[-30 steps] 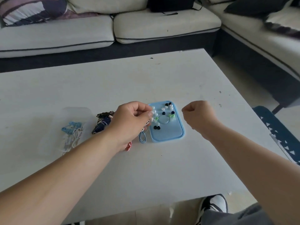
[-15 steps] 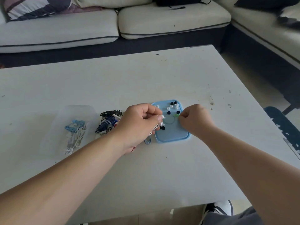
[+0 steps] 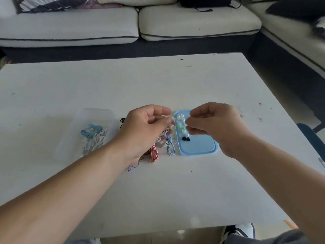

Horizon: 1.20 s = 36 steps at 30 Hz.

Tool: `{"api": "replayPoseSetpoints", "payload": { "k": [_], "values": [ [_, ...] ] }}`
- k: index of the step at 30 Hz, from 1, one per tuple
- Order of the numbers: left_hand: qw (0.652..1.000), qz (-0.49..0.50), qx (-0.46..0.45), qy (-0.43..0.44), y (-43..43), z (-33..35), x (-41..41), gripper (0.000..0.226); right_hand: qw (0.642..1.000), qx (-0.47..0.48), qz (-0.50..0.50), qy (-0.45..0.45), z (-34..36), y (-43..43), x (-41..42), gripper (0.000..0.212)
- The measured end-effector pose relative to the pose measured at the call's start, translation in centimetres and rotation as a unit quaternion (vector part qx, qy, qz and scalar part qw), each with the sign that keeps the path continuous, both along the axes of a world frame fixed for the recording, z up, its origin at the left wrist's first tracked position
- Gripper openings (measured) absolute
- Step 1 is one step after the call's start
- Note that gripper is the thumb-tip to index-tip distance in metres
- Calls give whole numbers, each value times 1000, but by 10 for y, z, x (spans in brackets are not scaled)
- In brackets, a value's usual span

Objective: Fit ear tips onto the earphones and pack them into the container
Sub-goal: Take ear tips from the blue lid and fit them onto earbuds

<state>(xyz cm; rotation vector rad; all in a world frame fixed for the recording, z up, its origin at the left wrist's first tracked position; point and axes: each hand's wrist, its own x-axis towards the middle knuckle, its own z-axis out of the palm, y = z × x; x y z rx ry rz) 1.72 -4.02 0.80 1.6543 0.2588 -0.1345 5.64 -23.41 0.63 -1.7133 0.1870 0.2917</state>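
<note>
- First, low in the frame, bare white counter (image 3: 158, 191) beneath both forearms; best to brace the wrists for steadiness.
- Just above centre, left hand (image 3: 146, 128), grip wrapped firmly round a white earbud (image 3: 171, 127), cord dangling toward the coiled earphones (image 3: 154, 153) below.
- Right beside it, right hand (image 3: 216, 127), grip pinched narrow on something tiny, probably an ear tip, too small to tell for sure.
- For the fitting: turn the nozzle toward the right fingertips (image 3: 190, 128), line up the bore, push with a slight twist till seated; work low over the blue tray (image 3: 198, 148), to catch any drop among the loose tips (image 3: 181, 117).
- Left of centre, clear container (image 3: 70, 138), blue and white sets already inside, ready for this one.
- Farthest, across the top, pale sofa (image 3: 70, 29).
</note>
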Motion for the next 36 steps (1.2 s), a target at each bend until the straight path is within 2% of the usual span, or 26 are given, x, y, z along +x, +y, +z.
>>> {"api": "replayPoseSetpoints", "payload": {
  "k": [2, 4, 7, 12, 19, 23, 36],
  "values": [
    [1000, 8, -5, -11, 7, 1, 1, 15, 996, 84, 13, 41, 7, 10, -2, 21],
    [1000, 10, -14, -18, 13, 3, 1, 13, 987, 142, 30, 69, 11, 19, 0, 18],
    [999, 11, -23, -35, 20, 5, 2, 14, 978, 184, 54, 80, 11, 30, 3, 13],
    [998, 2, 4, -56, 32, 4, 3, 16, 964, 236, 73, 95, 11, 41, 7, 20],
    [995, -22, 54, -82, 46, 8, 5, 14, 962, 238, 76, 107, 10, 47, 10, 26],
    [992, -32, 67, -102, 49, 8, 4, 12, 959, 243, 95, 114, 10, 47, 8, 21],
    [988, -45, 57, -133, 45, 6, 7, 12, 953, 261, 101, 114, 11, 46, 5, 32]
  ]
}}
